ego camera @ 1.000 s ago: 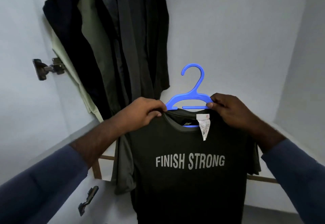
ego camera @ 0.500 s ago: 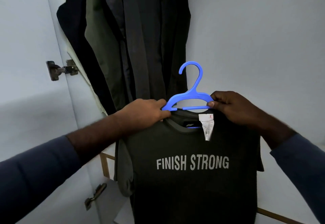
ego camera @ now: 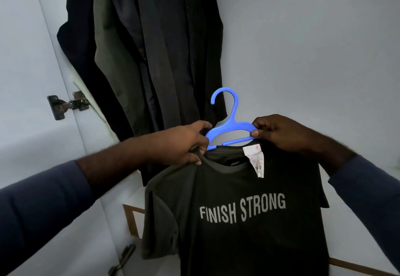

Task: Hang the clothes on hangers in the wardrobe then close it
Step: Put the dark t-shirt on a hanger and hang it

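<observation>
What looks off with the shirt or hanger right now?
The white tag hangs out over the front collar of the T-shirt. The blue hanger sits tilted, lower at the left hand than at the right hand.

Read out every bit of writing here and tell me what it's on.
"FINISH STRONG": grey print across the chest of the dark T-shirt.
white tag at the collar: print too small to read.
neck label: logo too dim to read.
blue hanger: no text.

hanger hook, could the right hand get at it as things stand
Probably yes. The hook stands bare just up-left of the right hand, which pinches the blue hanger by its shoulder; nothing lies between them.
</observation>
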`<control>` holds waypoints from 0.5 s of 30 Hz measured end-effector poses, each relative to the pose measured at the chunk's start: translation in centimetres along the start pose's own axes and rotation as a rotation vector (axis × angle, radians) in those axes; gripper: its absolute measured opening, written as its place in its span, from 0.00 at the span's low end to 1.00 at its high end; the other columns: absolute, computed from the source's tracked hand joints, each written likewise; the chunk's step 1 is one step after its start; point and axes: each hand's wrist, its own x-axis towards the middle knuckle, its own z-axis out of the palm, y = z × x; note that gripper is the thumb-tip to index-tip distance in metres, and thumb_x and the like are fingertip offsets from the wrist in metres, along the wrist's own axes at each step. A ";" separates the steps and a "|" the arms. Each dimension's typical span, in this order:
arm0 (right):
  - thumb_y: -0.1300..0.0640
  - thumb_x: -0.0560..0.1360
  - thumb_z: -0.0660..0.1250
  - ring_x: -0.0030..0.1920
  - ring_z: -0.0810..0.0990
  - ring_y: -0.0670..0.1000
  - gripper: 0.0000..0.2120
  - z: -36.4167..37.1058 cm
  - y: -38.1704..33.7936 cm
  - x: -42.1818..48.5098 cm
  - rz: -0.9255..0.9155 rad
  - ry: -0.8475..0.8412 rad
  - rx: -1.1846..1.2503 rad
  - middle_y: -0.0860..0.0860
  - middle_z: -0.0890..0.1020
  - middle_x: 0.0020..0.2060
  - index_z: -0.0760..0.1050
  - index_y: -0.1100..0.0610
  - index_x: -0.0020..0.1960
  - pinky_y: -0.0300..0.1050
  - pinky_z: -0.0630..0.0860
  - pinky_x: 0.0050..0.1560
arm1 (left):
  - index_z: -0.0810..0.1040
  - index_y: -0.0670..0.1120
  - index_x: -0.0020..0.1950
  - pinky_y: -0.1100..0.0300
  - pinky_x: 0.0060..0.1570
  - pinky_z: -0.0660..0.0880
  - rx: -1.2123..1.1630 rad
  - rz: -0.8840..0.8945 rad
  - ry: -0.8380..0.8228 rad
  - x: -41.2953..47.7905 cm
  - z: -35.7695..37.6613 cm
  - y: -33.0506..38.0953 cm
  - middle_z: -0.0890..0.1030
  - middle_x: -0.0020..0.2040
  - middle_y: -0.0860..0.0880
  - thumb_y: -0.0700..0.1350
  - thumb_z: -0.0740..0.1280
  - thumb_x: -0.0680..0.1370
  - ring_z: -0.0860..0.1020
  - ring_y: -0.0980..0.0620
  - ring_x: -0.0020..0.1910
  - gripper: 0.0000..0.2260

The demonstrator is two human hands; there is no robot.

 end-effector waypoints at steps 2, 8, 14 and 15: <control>0.55 0.80 0.66 0.36 0.75 0.49 0.07 0.0 -0.2 -0.1 -0.009 0.002 -0.001 0.57 0.82 0.39 0.79 0.55 0.45 0.46 0.68 0.41 | 0.75 0.50 0.43 0.65 0.53 0.70 -0.074 0.018 0.055 0.0 -0.5 -0.3 0.67 0.68 0.51 0.45 0.75 0.72 0.71 0.64 0.53 0.09; 0.56 0.80 0.67 0.35 0.72 0.48 0.07 -0.4 -0.8 -0.3 -0.026 0.038 0.048 0.60 0.81 0.38 0.79 0.56 0.44 0.46 0.66 0.41 | 0.70 0.50 0.40 0.63 0.35 0.70 -0.337 -0.050 0.336 -0.6 -0.8 -0.4 0.77 0.35 0.53 0.41 0.77 0.70 0.71 0.60 0.31 0.15; 0.55 0.80 0.67 0.35 0.72 0.48 0.08 -0.2 -1.3 -0.6 -0.041 0.070 0.148 0.53 0.79 0.33 0.79 0.55 0.42 0.47 0.66 0.41 | 0.73 0.47 0.60 0.49 0.48 0.79 -0.723 -0.203 0.325 -2.0 -0.4 -0.7 0.85 0.45 0.48 0.43 0.75 0.74 0.83 0.46 0.40 0.18; 0.55 0.80 0.67 0.35 0.73 0.47 0.08 -0.1 -1.4 -0.7 -0.043 0.079 0.161 0.51 0.80 0.33 0.79 0.54 0.42 0.47 0.67 0.42 | 0.74 0.46 0.62 0.48 0.51 0.80 -0.714 -0.224 0.253 -2.6 -0.3 -1.1 0.85 0.45 0.48 0.45 0.74 0.75 0.84 0.46 0.44 0.18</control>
